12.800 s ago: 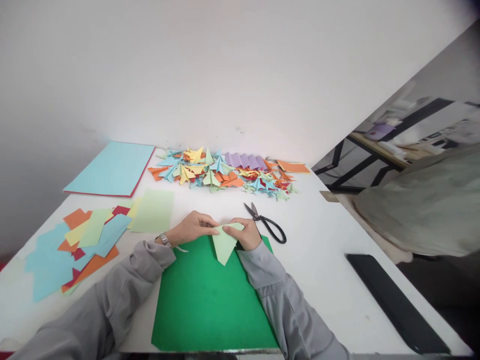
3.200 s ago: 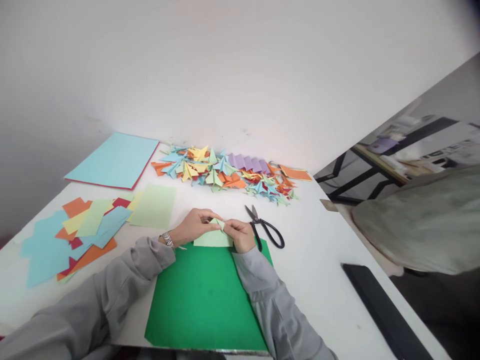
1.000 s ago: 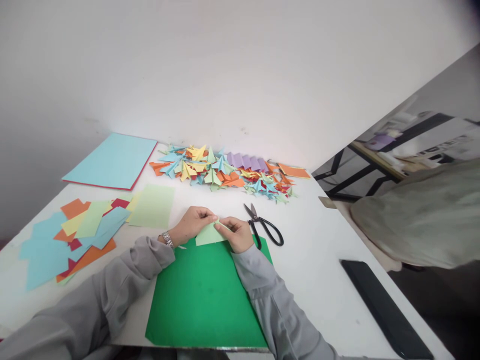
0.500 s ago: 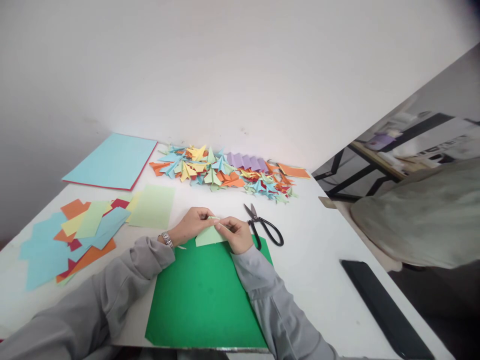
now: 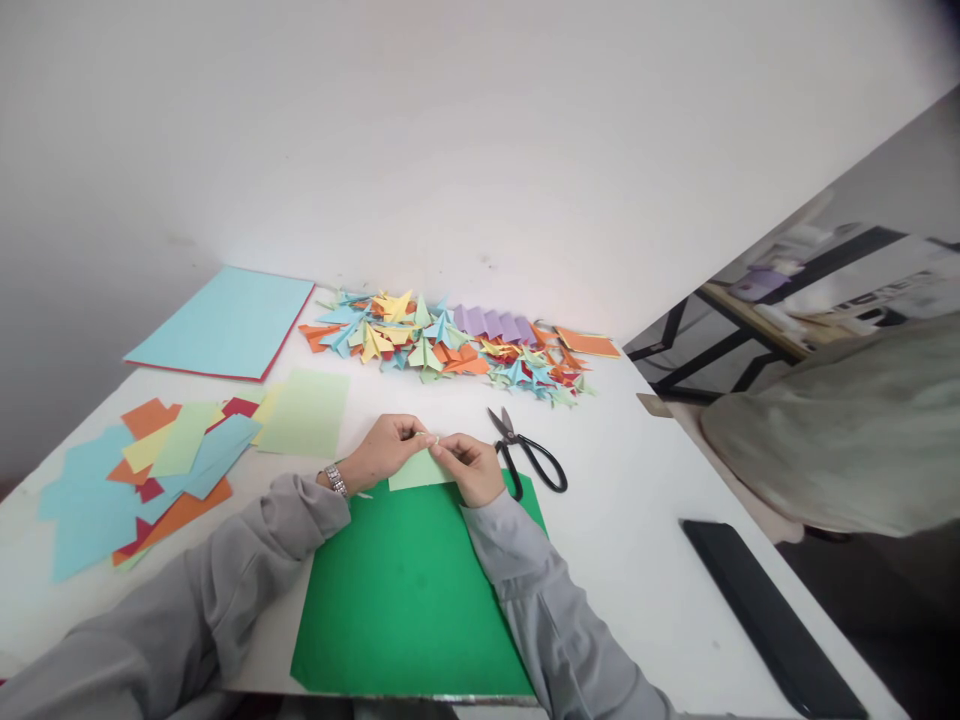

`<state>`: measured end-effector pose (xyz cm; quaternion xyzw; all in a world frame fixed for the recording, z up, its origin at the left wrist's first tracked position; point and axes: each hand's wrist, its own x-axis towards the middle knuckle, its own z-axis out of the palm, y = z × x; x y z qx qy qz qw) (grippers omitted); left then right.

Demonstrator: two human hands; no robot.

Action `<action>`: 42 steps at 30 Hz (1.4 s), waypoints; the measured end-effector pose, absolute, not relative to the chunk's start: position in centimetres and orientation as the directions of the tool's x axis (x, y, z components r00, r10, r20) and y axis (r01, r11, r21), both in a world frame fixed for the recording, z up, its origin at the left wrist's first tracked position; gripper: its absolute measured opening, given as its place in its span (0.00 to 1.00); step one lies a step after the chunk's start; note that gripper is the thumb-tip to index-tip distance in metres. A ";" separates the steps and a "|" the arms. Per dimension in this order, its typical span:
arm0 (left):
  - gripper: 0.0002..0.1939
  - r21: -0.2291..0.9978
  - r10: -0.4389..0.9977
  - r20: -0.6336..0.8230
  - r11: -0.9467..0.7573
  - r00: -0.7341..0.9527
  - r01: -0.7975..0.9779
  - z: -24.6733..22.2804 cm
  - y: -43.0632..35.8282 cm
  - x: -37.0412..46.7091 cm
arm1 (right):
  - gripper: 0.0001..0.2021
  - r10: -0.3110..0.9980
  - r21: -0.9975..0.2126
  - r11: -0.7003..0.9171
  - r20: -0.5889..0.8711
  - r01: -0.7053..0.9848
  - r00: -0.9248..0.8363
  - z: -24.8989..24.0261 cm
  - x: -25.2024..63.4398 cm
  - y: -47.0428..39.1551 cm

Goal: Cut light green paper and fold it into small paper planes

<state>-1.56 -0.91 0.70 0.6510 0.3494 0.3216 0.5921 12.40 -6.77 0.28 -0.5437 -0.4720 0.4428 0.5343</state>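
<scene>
A small piece of light green paper (image 5: 420, 472) is pinched between my two hands over the far edge of a green sheet (image 5: 412, 590). My left hand (image 5: 384, 446) grips its upper left part, thumb and fingers pressed together. From the other side my right hand (image 5: 474, 466) pinches the top near the middle, the thumbs almost touching. The paper's top edge looks folded; fingers hide part of it. Black-handled scissors (image 5: 525, 450) lie beside my right hand, blades pointing away and slightly open.
Folded paper planes (image 5: 424, 350) in several colours lie along the wall, with a purple pleated strip (image 5: 491, 324) among them. Loose coloured papers (image 5: 180, 460) and a blue sheet (image 5: 225, 320) are at left. A black flat object (image 5: 765, 615) lies right, near a person's sleeve (image 5: 840, 430).
My thumbs and fingertips have shifted slightly along the top edge of the light green paper. Its lower edge sits a little higher. Everything else stays put.
</scene>
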 end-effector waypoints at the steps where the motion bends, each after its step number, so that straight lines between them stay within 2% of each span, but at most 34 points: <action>1: 0.10 0.996 0.838 0.008 -0.058 0.546 0.074 0.7 -0.9 -1.5 | 0.12 0.986 -0.999 0.015 0.022 0.040 0.165 0.2 12.4 -6.8; 7: 0.11 0.999 0.841 0.007 -0.035 0.541 0.041 1.4 -1.1 -1.5 | 0.11 0.990 -0.996 0.053 0.061 0.072 0.124 0.0 12.6 -6.7; 12: 0.13 0.998 0.837 -0.060 0.066 0.544 0.008 1.6 -1.2 -1.6 | 0.10 0.984 -0.972 0.119 0.143 0.200 0.108 0.0 12.7 -6.7; 22: 0.09 0.995 0.822 0.020 -0.074 0.569 0.071 1.2 -1.2 -1.6 | 0.09 0.981 -0.936 0.163 0.187 0.311 0.050 0.4 12.2 -6.9; 28: 0.14 0.997 0.834 0.028 -0.063 0.551 0.045 1.1 -1.2 -1.6 | 0.09 0.985 -0.952 0.139 0.160 0.271 0.057 0.8 12.4 -6.9; 34: 0.22 0.998 0.841 -0.065 0.051 0.537 0.039 1.5 -1.3 -1.6 | 0.11 0.983 -0.971 0.112 0.139 0.209 0.121 0.4 12.5 -6.8; 38: 0.19 0.992 0.835 0.004 -0.070 0.549 0.100 1.5 -1.2 -1.6 | 0.11 0.980 -0.975 0.108 0.137 0.196 0.141 0.3 12.4 -6.8; 42: 0.16 0.977 0.833 0.033 -0.144 0.552 0.159 1.4 -1.2 -1.6 | 0.12 0.991 -0.990 0.058 0.072 0.125 0.115 0.4 12.4 -6.9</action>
